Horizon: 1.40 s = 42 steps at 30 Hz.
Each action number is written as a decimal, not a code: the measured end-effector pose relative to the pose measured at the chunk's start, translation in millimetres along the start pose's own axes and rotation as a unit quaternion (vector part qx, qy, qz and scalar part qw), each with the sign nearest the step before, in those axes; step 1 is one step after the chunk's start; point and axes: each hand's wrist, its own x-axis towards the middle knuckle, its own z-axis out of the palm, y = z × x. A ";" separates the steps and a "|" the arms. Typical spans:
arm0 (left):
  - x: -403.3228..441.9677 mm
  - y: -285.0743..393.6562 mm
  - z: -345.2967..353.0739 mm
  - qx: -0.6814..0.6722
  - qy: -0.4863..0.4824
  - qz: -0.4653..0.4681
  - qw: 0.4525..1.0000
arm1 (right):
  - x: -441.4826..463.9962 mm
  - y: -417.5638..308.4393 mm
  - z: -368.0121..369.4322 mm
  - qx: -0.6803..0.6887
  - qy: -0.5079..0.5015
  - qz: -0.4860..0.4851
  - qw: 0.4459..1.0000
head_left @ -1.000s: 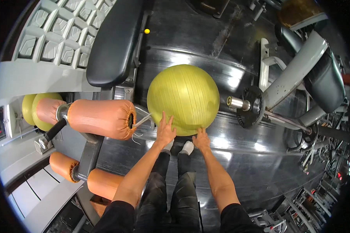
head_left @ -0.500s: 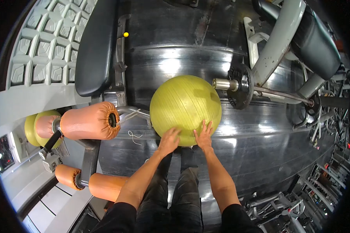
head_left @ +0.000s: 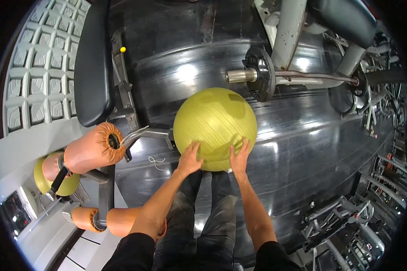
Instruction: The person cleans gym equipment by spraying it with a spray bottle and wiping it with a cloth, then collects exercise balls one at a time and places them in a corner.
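Observation:
A large yellow-green exercise ball (head_left: 215, 122) is at the centre, in front of my legs. My left hand (head_left: 191, 159) lies at its near left side, fingers spread and pointing up along the surface. At the near right side, my right hand (head_left: 240, 157) rests with its fingers apart. Both hands are open at the ball and grip nothing. The ball hides most of my feet.
To the left stands a bench with a black pad (head_left: 94, 67) and orange foam rollers (head_left: 92, 147). A barbell end with a black plate (head_left: 260, 74) juts in at upper right. White string (head_left: 157, 162) lies on the dark floor.
The view has turned, so the bench and barbell have shifted left in it. The ball sits slightly lower in view, and my right hand has moved up onto its near side.

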 end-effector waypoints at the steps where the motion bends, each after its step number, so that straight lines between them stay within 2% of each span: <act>1: -9.5 1.2 2.1 0.005 -0.003 0.004 1.000 | -5.5 -13.4 -2.6 -0.002 0.006 -0.017 1.000; 2: -20.5 1.7 4.8 0.027 -0.054 0.045 0.997 | -9.6 -14.9 1.8 0.000 0.010 -0.011 1.000; 3: -27.6 2.8 7.0 0.047 -0.106 0.086 0.989 | -12.8 -12.9 6.1 -0.080 -0.025 0.034 0.996; 4: -32.5 4.0 9.7 0.050 -0.112 0.090 0.988 | -16.7 -8.4 6.8 -0.159 -0.061 0.079 0.982; 6: -38.2 6.4 13.8 0.010 -0.189 0.106 0.976 | -29.1 8.5 -4.8 -0.127 -0.059 0.128 0.982; 7: -35.4 6.7 16.1 0.014 -0.193 0.111 0.975 | -33.8 21.3 -12.1 -0.097 -0.058 0.165 0.980; 9: -30.0 5.0 22.1 -0.063 -0.111 0.046 0.991 | -44.0 61.6 -21.4 -0.070 -0.047 0.150 0.985; 10: -24.8 2.8 26.7 -0.061 -0.116 0.047 0.990 | -48.4 78.9 -28.2 -0.046 -0.041 0.127 0.990; 12: -8.6 -1.4 36.9 -0.123 0.101 -0.031 0.987 | -60.8 111.1 -39.3 -0.046 -0.055 0.130 0.989; 14: 6.4 -4.1 41.3 -0.144 0.124 -0.070 0.979 | -82.8 139.2 -44.8 -0.024 -0.056 0.082 0.995; 15: 10.2 -4.3 45.0 -0.139 0.114 -0.067 0.981 | -96.3 148.7 -48.7 -0.020 -0.053 0.092 0.994; 17: 18.1 -0.3 53.8 -0.048 0.166 -0.015 0.985 | -119.8 164.9 -56.2 0.012 -0.099 0.097 0.990; 18: 21.4 0.0 62.6 -0.044 0.160 -0.010 0.986 | -129.0 173.2 -59.5 0.016 -0.094 0.104 0.990; 20: 25.3 -0.1 80.7 -0.028 0.119 -0.004 0.992 | -144.5 188.7 -64.1 0.118 -0.149 0.204 0.960; 21: 25.3 3.1 88.3 -0.026 0.115 -0.001 0.993 | -149.5 196.2 -65.8 0.120 -0.146 0.208 0.960; 22: 26.0 6.2 96.5 -0.029 0.070 -0.046 0.996 | -152.9 204.2 -67.1 0.250 -0.101 0.287 0.919; 23: 25.8 7.8 104.3 -0.031 0.025 -0.091 0.995 | -157.2 212.3 -67.1 0.374 -0.054 0.359 0.853; 24: 25.5 12.0 106.1 -0.028 0.022 -0.090 0.995 | -157.0 210.8 -69.9 0.377 -0.052 0.362 0.851; 26: 29.6 25.1 100.4 0.037 -0.065 -0.204 0.976 | -145.3 199.6 -76.6 0.358 0.003 0.474 0.805; 27: 33.7 26.3 100.5 0.041 -0.069 -0.205 0.976 | -142.6 218.0 -68.1 0.360 0.004 0.478 0.801; 29: 44.9 18.1 104.7 0.129 -0.026 -0.220 0.966 | -144.3 275.1 -42.9 0.268 0.010 0.522 0.809; 30: 53.2 7.9 108.7 0.114 0.001 -0.212 0.971 | -142.0 284.6 -40.5 0.267 0.011 0.530 0.805; 32: 69.8 -3.0 110.2 0.060 -0.019 -0.218 0.974 | -129.5 292.6 -36.9 0.166 -0.005 0.575 0.801; 33: 75.3 -8.5 114.6 0.062 -0.023 -0.221 0.973 | -123.2 285.0 -42.2 0.165 -0.008 0.579 0.799; 35: 79.5 -17.8 120.0 -0.043 -0.065 -0.216 0.973 | -111.7 258.8 -59.8 0.263 0.032 0.598 0.756; 36: 78.9 -27.3 128.6 -0.042 -0.064 -0.219 0.973 | -112.7 269.0 -53.3 0.262 0.029 0.600 0.756; 38: 78.1 -47.2 146.9 -0.213 -0.089 -0.193 0.954 | -117.7 300.1 -37.9 0.419 0.029 0.495 0.761; 39: 72.7 -41.4 145.6 -0.159 -0.073 -0.189 0.966 | -121.4 311.3 -34.6 0.420 0.027 0.493 0.762; 42: 46.0 -18.9 130.0 -0.174 -0.058 -0.203 0.962 | -140.7 318.2 -34.8 0.468 0.003 0.438 0.768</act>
